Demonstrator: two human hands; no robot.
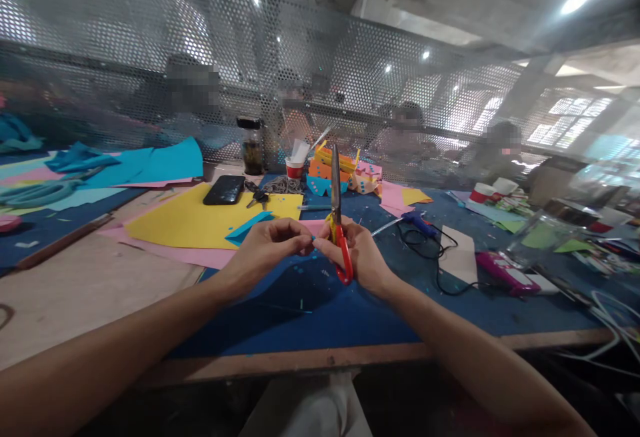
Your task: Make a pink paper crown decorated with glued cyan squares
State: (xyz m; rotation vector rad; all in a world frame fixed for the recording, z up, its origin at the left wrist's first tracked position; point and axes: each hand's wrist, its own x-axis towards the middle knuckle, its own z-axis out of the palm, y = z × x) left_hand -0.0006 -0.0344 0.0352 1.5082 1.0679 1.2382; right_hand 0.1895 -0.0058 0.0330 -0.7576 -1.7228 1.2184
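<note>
My right hand [363, 254] is closed around red-handled scissors [343, 244], whose dark blades point up and away from me. Its thumb and forefinger also meet the fingertips of my left hand [275, 244]. Between the two hands a tiny bit of blue paper [314, 238] shows, mostly hidden by the fingers. My left hand is closed in a pinch on it. Just beyond the left hand, a folded blue paper strip [250, 226] lies on a large yellow sheet [170, 217]. Small blue scraps are scattered on the dark blue tabletop [320, 330] below the hands.
A black phone [224, 190] and keys [257, 196] rest on the yellow sheet. Behind stand a lidded jar [251, 147], a paper cup [295, 168] and orange-and-blue papercraft [323, 174]. Rightward lie a blue glue gun [420, 223] with its cord and a magenta device [507, 274]. Perforated metal screens the back.
</note>
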